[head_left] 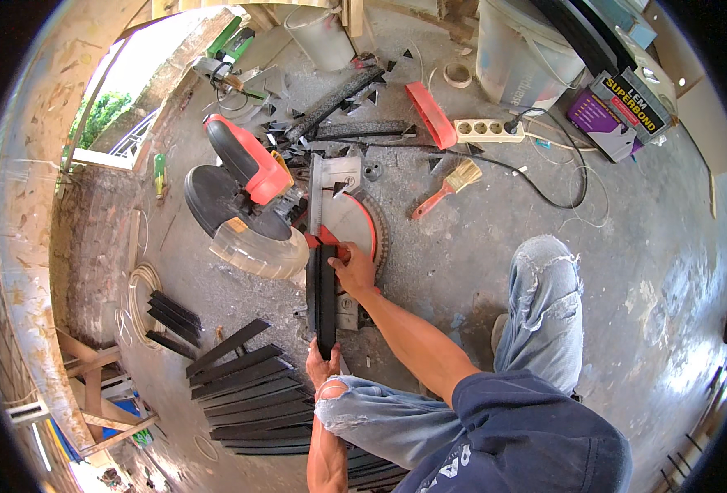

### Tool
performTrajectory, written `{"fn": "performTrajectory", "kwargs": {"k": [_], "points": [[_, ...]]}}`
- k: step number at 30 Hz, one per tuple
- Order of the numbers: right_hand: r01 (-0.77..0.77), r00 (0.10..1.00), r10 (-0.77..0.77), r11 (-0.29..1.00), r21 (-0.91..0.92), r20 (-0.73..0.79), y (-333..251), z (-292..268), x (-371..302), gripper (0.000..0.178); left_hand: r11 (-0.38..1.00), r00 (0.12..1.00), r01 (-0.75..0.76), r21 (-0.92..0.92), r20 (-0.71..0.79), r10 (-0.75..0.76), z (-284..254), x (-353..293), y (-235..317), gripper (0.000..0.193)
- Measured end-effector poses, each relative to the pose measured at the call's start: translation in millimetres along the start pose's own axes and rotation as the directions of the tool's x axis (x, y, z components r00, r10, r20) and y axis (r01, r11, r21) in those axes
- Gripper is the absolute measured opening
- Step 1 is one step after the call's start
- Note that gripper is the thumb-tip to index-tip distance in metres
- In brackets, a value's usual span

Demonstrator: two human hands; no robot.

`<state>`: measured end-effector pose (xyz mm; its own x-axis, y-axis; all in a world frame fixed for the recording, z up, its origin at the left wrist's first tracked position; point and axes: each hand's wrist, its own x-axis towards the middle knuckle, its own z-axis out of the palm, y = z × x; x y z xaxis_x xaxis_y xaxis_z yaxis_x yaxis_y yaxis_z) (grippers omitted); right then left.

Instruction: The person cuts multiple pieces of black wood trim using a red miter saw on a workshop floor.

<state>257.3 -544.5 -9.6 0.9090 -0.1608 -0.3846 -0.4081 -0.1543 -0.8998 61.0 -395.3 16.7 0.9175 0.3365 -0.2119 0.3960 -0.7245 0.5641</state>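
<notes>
A long black strip lies along the fence of a mitre saw, its far end by the red insert of the saw's round table. My right hand grips the strip near that far end, thumb on one side and fingers pressed on it. At the near end my left hand is closed round the strip, close to my knee. The red and black saw head, with its clear blade guard, stands raised and tilted to the left of the strip.
Several cut black strips lie fanned out at the lower left. Dark offcuts litter the floor beyond the saw. A paintbrush, a power strip, a cable, a tape roll and a bucket are at the far right.
</notes>
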Motion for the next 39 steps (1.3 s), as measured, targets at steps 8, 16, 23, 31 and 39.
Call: {"fn": "performTrajectory", "kwargs": {"k": [8, 16, 23, 31, 39], "points": [[-0.128, 0.992, 0.127, 0.986, 0.111, 0.018, 11, 10, 11, 0.033, 0.999, 0.999, -0.037, -0.026, 0.007, 0.037, -1, 6, 6, 0.049], [-0.128, 0.992, 0.125, 0.988, 0.090, 0.036, 15, 9, 14, 0.029, 1.000, 0.999, 0.012, -0.007, 0.037, -0.012, 5, 10, -8, 0.061], [-0.122, 0.993, 0.121, 0.989, 0.085, 0.016, 17, 11, 13, 0.029, 0.996, 0.996, -0.086, -0.005, -0.033, 0.086, 10, 13, -15, 0.050], [-0.123, 0.992, 0.121, 0.989, 0.081, 0.026, 6, 4, 8, 0.028, 0.983, 0.992, 0.034, -0.183, 0.125, -0.012, -3, 16, 4, 0.043], [-0.054, 0.996, 0.058, 0.997, 0.060, -0.072, 17, 15, 11, 0.026, 0.890, 0.963, 0.259, -0.376, 0.170, -0.209, -2, 30, -9, 0.036]]}}
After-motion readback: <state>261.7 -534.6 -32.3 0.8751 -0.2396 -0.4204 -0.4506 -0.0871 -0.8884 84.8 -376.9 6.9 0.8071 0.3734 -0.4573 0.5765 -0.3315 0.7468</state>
